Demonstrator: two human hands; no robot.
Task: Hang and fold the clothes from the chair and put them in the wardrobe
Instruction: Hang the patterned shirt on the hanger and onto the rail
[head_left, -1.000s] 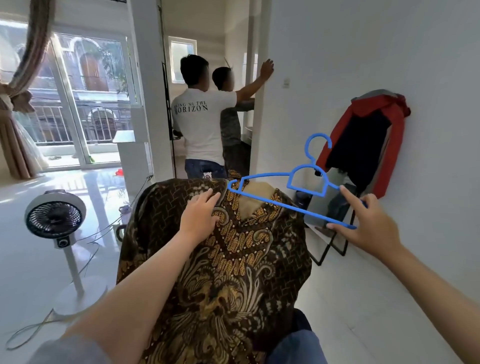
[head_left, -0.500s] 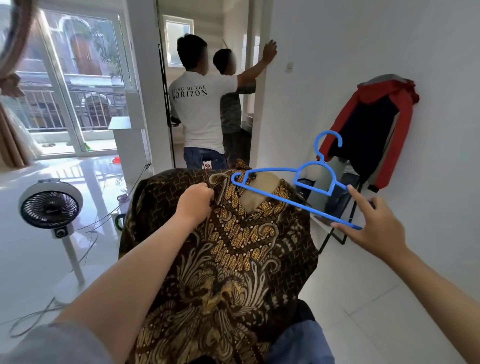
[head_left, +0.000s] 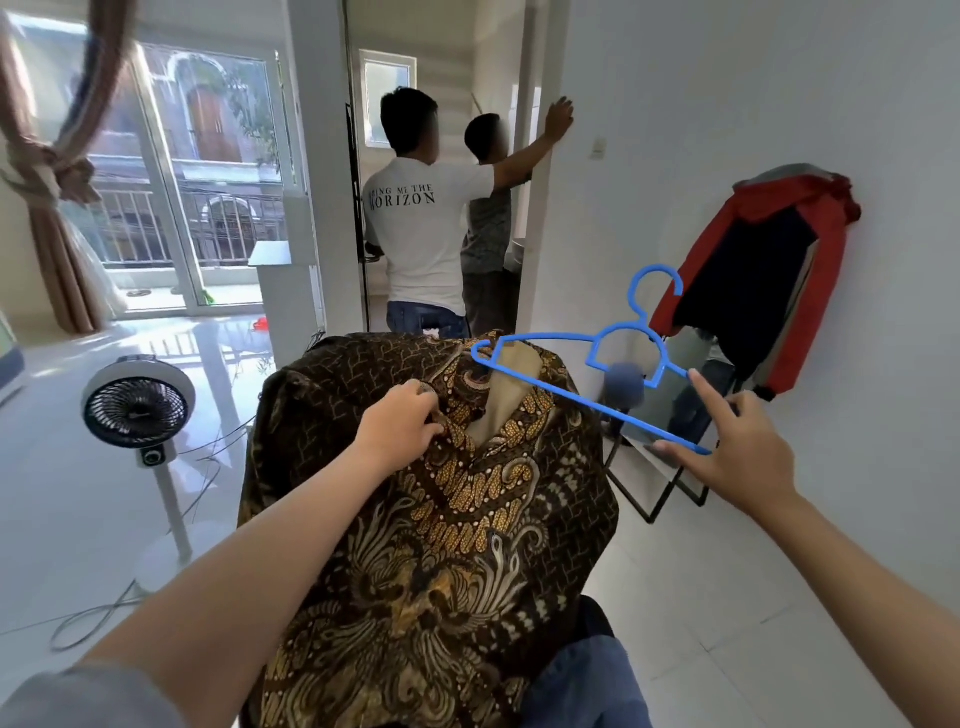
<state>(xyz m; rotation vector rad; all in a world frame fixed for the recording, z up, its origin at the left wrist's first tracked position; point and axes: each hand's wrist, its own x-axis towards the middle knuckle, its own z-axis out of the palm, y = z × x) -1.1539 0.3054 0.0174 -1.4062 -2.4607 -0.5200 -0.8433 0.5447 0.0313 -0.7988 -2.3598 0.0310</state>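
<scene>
Early stage: left hand (head_left: 400, 426) grips shirt (head_left: 431, 519) collar; right hand (head_left: 737, 452) pinches hanger (head_left: 587, 374) at 3 o'clock, not yet inserted. Wardrobe unseen.

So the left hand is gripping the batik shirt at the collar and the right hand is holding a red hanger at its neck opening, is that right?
Not quite: the hanger is blue, not red, as the head view shows. The rest stands: the left hand grips the batik shirt at the collar, and the right hand holds the hanger at its neck opening.
</scene>
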